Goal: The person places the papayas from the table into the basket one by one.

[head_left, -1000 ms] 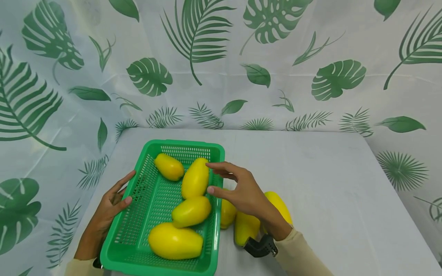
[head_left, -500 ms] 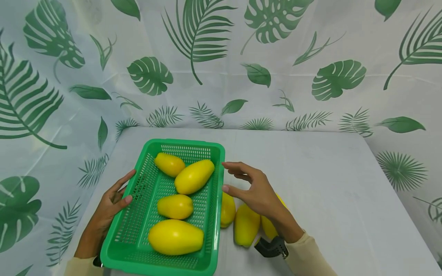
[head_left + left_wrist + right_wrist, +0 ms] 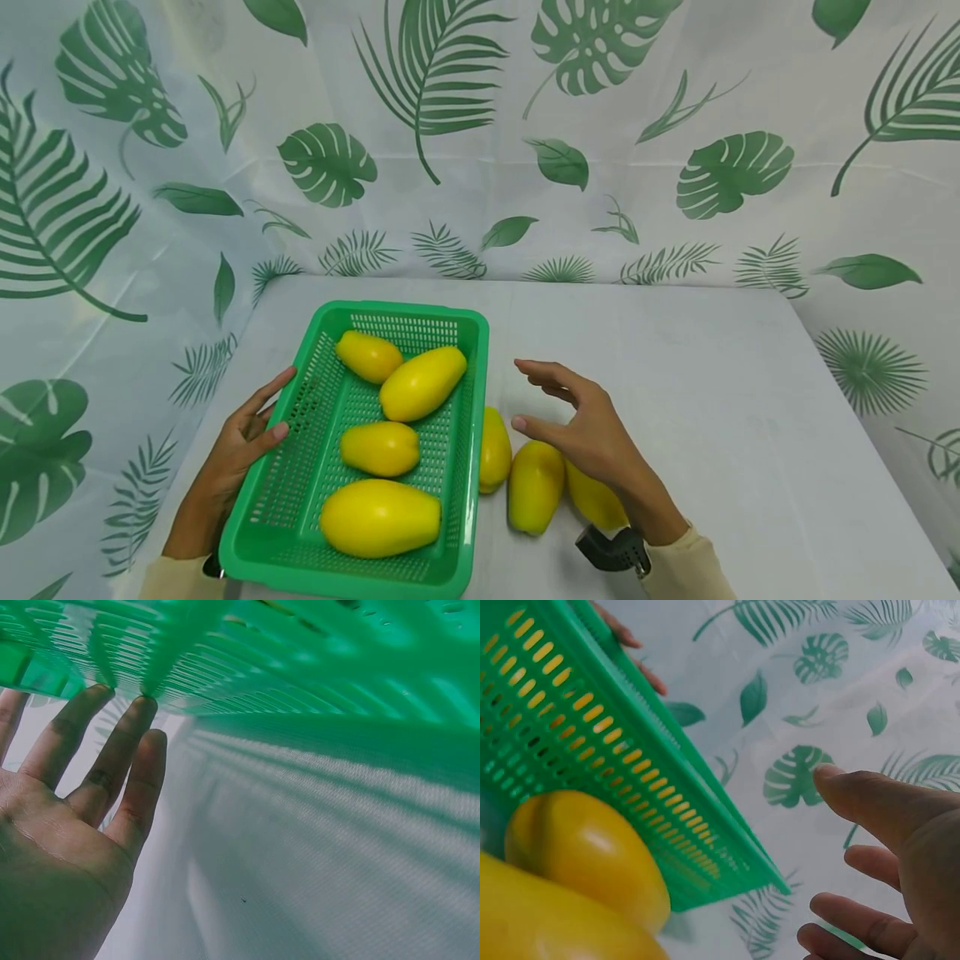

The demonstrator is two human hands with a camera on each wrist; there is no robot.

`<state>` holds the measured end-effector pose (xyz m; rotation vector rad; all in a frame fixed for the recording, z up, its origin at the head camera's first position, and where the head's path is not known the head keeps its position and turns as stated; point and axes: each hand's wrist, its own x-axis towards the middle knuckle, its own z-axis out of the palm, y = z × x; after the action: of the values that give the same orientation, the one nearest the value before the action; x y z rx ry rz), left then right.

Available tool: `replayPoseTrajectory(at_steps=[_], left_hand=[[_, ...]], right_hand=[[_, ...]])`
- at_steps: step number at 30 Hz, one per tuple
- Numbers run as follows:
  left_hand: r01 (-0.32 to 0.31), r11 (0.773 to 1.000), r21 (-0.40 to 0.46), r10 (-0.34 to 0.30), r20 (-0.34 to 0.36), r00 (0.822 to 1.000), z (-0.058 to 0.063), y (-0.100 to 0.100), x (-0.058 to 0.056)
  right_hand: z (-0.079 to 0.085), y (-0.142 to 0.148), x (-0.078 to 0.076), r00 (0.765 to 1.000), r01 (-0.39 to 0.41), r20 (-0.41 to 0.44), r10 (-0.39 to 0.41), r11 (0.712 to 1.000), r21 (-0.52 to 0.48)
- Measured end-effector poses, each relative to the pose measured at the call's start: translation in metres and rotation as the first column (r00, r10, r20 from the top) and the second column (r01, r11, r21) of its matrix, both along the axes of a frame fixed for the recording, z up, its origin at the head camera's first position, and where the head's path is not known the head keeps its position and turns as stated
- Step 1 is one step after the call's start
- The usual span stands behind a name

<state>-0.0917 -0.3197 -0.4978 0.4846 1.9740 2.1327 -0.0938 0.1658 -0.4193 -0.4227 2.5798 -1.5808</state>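
Note:
A green plastic basket (image 3: 480,392) holds several yellow papayas, among them a large papaya (image 3: 381,518) in its near part and a smaller papaya (image 3: 367,357) in a far corner. My left hand (image 3: 234,454) rests against the basket's left side, thumb on the rim. In the left wrist view, the fingers (image 3: 127,750) are nearly straight, their tips at the slotted wall. Clear of the basket's right side, my right hand (image 3: 592,421) hovers with fingers spread and nothing in them. Below it lie a greenish-yellow papaya (image 3: 536,487) and another papaya (image 3: 596,497), partly hidden by the wrist.
One more papaya (image 3: 495,450) lies against the basket's right outer wall. A white cloth covers the table (image 3: 720,433). Leaf-printed sheets (image 3: 480,200) hang behind and at both sides. A black wrist mount (image 3: 613,550) sits on the right wrist.
My right hand has drawn back to the right from over the basket's rim. Two papayas inside have shifted and turned, and now lie apart. The left hand has stayed put.

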Motion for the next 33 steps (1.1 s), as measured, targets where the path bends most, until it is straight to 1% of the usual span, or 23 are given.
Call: replayPoseTrajectory(at_steps=[3, 6, 10, 16, 23, 28, 33], left_hand=[[0.006, 1.000, 0.013, -0.006, -0.012, 1.000, -0.002, -0.001, -0.001], [0.011, 1.000, 0.022, -0.011, -0.009, 1.000, -0.002, -0.002, -0.001], [0.002, 1.000, 0.017, -0.002, 0.005, 1.000, -0.002, -0.001, -0.001], [0.016, 0.999, 0.029, -0.016, -0.008, 1.000, -0.002, -0.001, -0.001], [0.012, 1.000, 0.008, -0.012, -0.004, 1.000, 0.000, 0.000, 0.000], [0.012, 1.000, 0.008, -0.011, -0.023, 1.000, -0.002, -0.001, 0.000], [0.006, 1.000, -0.004, -0.006, -0.025, 1.000, -0.002, -0.001, 0.000]], right_hand=[[-0.002, 0.006, 0.004, 0.999, 0.031, 0.016, -0.031, 0.999, 0.026], [-0.004, 0.012, 0.009, 0.998, 0.060, 0.025, -0.061, 0.996, 0.060], [-0.007, 0.019, 0.015, 0.996, 0.091, 0.013, -0.093, 0.990, 0.109], [-0.014, 0.030, 0.025, 0.991, 0.132, 0.007, -0.135, 0.978, 0.164], [-0.027, 0.045, 0.036, 0.986, 0.166, -0.009, -0.167, 0.970, 0.178], [-0.036, 0.051, 0.040, 0.980, 0.190, 0.016, -0.196, 0.964, 0.185], [-0.045, 0.052, 0.043, 0.977, 0.200, 0.034, -0.210, 0.961, 0.193]])
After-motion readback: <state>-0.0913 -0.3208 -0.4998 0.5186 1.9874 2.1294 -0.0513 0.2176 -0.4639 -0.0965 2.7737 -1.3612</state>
